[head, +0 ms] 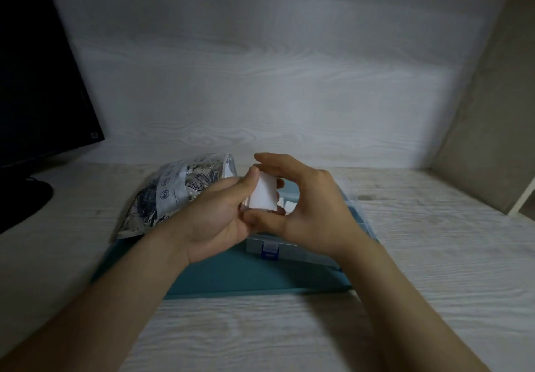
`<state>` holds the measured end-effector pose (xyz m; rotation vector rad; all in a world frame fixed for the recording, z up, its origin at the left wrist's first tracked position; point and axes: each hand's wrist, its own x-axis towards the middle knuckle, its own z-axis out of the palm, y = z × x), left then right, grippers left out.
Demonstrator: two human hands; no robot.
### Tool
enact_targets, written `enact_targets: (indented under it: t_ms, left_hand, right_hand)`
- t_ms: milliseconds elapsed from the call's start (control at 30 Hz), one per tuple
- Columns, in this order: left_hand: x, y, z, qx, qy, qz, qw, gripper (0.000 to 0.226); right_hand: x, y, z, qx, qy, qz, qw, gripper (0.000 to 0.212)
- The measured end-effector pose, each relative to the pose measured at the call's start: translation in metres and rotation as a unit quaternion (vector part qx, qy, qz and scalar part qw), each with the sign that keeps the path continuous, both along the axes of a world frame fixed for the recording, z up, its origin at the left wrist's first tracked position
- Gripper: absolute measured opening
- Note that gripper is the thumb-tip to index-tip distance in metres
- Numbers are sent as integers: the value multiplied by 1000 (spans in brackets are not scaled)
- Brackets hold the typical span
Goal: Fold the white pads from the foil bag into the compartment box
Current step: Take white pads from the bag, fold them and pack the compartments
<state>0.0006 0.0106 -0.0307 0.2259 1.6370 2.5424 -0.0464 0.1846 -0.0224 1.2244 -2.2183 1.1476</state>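
both forearms reach forward and the hands meet above the compartment box (292,248). the left hand (220,215), palm up, pinches the white pad (262,195) with its thumb. the right hand (312,206) arches over it and holds the pad's lower edge with its thumb. the foil bag (173,195) lies just to the left, its dark print too blurred to read.

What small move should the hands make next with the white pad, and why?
Probably lower the white pad into the box: the left hand and right hand both pinch it, seemingly already folded, right over the box.
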Motion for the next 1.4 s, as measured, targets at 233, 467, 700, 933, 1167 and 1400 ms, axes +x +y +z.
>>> enact_targets:
  t_ms: [233, 467, 700, 933, 1167, 1400]
  left_hand:
    - [2, -2, 1, -8, 3, -34, 999, 40]
    - [-1, 10, -3, -68, 32, 31, 997, 54]
    - [-5, 11, -17, -300, 161, 215, 915, 53]
    - [-6, 16, -39, -635, 320, 153, 687, 38]
    - [-4, 27, -39, -712, 292, 108, 629, 68]
    - [-4, 32, -38, -739, 296, 136, 590, 58]
  right_hand:
    - [3, 1, 1, 22, -43, -3, 999, 74]
    - [-7, 2, 4, 11, -139, -27, 990, 22]
    - [-19, 19, 16, -242, -319, 5, 916, 18]
    - [-41, 50, 8, -116, -261, -280, 917, 17]
    - [-42, 60, 4, 71, -176, -370, 909, 32]
    - [-47, 61, -1, 217, -208, -374, 877, 30]
